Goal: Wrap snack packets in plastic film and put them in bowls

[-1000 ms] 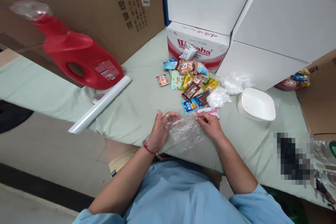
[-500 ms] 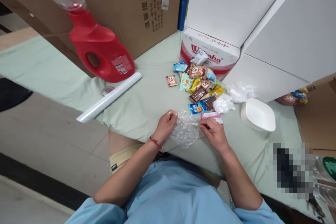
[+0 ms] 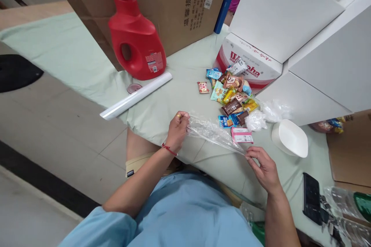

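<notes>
I am stretching clear plastic film (image 3: 213,133) between two hands, low over the near edge of the green cloth (image 3: 185,100). My left hand (image 3: 177,131) is gripping one end, its fingers curling tightly around the plastic. My right hand (image 3: 265,170) is pinching the other end between thumb and fingertips, its palm standing open. Out to the right, a black phone (image 3: 312,198) is lying beside some keys (image 3: 329,218). Just past the film, I am seeing a pink-and-white packet (image 3: 242,136), with a white bowl (image 3: 279,137) sitting to its right. A white roll (image 3: 137,96) is lying slantwise on the left, near the foot of a red jug (image 3: 145,42). Further out, crumpled clear bags (image 3: 256,120) are resting against a heap of snack packets (image 3: 232,107). Behind those, a red-and-white carton (image 3: 252,61) is standing, and a brown cardboard box (image 3: 174,15) is rising behind the jug.
</notes>
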Tool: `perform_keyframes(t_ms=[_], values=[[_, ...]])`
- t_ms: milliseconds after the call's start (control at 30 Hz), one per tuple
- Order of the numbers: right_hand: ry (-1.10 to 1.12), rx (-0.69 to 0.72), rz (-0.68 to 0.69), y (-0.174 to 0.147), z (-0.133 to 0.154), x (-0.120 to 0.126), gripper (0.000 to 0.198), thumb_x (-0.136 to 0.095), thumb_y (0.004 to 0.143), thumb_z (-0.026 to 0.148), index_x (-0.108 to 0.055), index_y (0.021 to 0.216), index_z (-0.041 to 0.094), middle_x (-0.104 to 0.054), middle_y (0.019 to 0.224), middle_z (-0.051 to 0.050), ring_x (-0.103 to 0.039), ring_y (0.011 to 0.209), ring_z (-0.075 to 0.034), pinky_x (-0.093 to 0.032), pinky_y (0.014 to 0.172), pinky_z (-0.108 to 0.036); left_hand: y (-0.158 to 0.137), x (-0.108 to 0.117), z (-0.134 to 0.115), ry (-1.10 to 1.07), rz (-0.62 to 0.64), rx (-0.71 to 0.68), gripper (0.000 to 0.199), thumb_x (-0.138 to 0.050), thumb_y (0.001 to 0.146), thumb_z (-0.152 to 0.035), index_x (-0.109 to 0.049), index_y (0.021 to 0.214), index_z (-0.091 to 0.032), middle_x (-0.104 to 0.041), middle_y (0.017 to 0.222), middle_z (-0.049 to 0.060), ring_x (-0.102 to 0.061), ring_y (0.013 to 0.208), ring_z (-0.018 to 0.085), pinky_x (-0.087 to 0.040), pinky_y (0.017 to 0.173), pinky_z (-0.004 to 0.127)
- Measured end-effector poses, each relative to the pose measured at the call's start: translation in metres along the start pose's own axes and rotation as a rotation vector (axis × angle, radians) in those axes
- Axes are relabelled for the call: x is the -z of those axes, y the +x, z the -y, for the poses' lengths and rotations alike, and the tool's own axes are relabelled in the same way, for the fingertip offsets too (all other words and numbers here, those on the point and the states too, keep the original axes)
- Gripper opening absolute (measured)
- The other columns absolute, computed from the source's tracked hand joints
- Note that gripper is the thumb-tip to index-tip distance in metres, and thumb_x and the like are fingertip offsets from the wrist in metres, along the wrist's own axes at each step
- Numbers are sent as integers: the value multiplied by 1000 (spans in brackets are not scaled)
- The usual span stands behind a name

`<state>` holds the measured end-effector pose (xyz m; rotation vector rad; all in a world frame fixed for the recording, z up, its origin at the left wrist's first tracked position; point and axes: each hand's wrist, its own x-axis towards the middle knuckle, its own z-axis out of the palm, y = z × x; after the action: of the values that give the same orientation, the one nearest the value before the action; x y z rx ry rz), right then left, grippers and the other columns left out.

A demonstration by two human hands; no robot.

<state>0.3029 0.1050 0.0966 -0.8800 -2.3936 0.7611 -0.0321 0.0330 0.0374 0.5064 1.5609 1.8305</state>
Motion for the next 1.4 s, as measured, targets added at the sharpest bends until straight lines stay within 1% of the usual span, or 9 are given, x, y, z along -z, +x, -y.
perform_keyframes(t_ms=[267, 467, 700, 800, 867, 1000, 1133, 1267, 1400], values=[[16, -113, -37, 47, 4, -18, 52, -74, 88, 48, -61, 134, 27, -63, 135, -13, -59, 124, -30, -51, 103, -47, -20, -5, -17, 170, 259, -350, 25, -61, 97, -44, -70, 89, -22, -61, 95, 4, -57, 93, 18, -44, 86, 30], [168, -300, -43, 80, -13, -61, 27, -56, 96, 45, -67, 93, 21, -69, 87, -6, -63, 80, -21, -51, 75, -33, -22, 9, -19, 130, 152, -379, 18, -63, 98, -38, -73, 93, -24, -61, 101, 4, -57, 99, 18, -43, 90, 29], [412, -266, -55, 68, 0, -53, 25, -60, 96, 46, -63, 90, 23, -65, 90, -5, -61, 74, -18, -50, 70, -31, -33, 43, -27, 303, 235, -304, 38, -67, 93, -42, -64, 127, -26, -63, 127, 9, -58, 120, 24, -43, 104, 36], [486, -300, -10, 68, 13, -52, 25, -61, 96, 48, -61, 89, 23, -62, 74, -1, -58, 61, -16, -48, 61, -30, -33, 23, -36, 514, 341, -500, 67, -82, 77, -41, -58, 138, -27, -58, 144, 12, -47, 139, 33, -28, 121, 51], [533, -338, -13, 70, 20, -51, 27, -63, 94, 50, -60, 89, 23, -60, 67, 1, -52, 52, -14, -43, 52, -27, -26, 6, -40, 657, 376, -568, 58, -85, 74, -38, -66, 127, -27, -67, 130, 10, -48, 138, 36, -13, 125, 58], [765, -446, -63, 70, 27, -33, 32, -72, 88, 51, -59, 91, 22, -60, 63, 5, -37, 39, -6, -27, 38, -20, -4, -6, -48, 649, 592, -385, 20, -71, 86, -40, -75, 91, -21, -72, 88, 6, -66, 100, 27, -37, 114, 54], [1203, -535, 24, 64, 25, -13, 30, -76, 86, 43, -54, 91, 23, -48, 54, 12, -13, 31, -1, -12, 30, -15, 6, 1, -59, -12, 836, -68, 39, -59, 93, -55, -75, 99, -19, -73, 109, 12, -68, 107, 27, -54, 94, 42], [1586, -503, 62, 63, 23, -25, 23, -71, 90, 35, -51, 94, 25, -35, 49, 17, -4, 31, -2, -13, 27, -11, -1, -17, -51, -292, 753, 117, 37, -79, 78, -39, -75, 111, -23, -61, 144, 9, -59, 130, 33, -55, 97, 41], [1812, -507, 53, 70, 22, -53, 15, -64, 97, 29, -51, 92, 23, -39, 53, 16, -10, 30, -1, -11, 26, -8, -13, -45, -28, -168, 669, 186, 34, -86, 72, -32, -78, 103, -21, -74, 121, 11, -64, 122, 31, -54, 97, 42]])
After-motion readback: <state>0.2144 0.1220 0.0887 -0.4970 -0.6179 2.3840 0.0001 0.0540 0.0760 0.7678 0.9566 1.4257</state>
